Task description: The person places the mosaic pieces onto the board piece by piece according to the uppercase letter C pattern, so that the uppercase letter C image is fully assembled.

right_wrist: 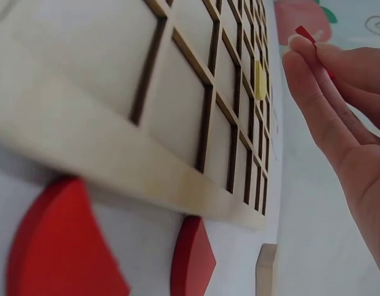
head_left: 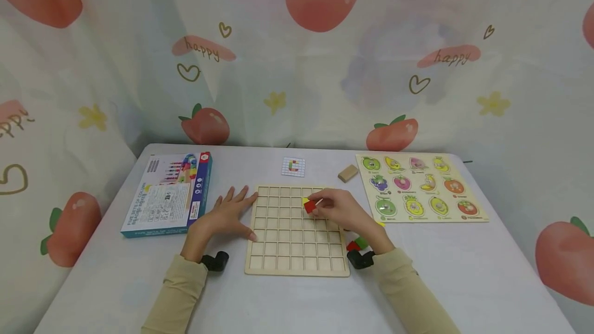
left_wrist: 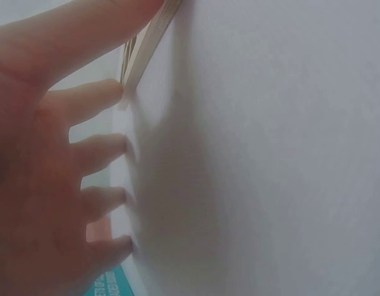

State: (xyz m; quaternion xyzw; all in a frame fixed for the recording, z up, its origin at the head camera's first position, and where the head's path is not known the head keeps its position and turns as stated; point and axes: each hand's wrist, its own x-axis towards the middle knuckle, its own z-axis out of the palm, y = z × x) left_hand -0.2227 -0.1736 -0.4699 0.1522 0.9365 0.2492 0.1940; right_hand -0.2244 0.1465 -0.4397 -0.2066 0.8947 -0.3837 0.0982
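Two hands work at a wooden grid board (head_left: 297, 251) lying on a white table (head_left: 464, 272). The left hand (head_left: 227, 213) lies flat on the table with its fingers spread and straight, fingertips against the board's left edge; the left wrist view shows those fingers (left_wrist: 97, 151) pressed down on the white surface beside the board's rim. The right hand (head_left: 339, 210) hovers over the upper right part of the board, its fingertips pinched on a small red tile (head_left: 310, 206); in the right wrist view the tile (right_wrist: 305, 34) peeks out between the clamped fingertips. One yellow tile (head_left: 306, 201) sits in a grid cell just beside the red one, seen also in the right wrist view (right_wrist: 260, 80). More red pieces (right_wrist: 60, 246) lie on the table by the board's right edge, under the right wrist. A blue game box (head_left: 169, 195) rests to the left of the board, a pattern card (head_left: 293, 166) lies beyond it, a tan block (head_left: 348, 173) lies near the card, and a fruit puzzle (head_left: 419, 187) sits to the right.
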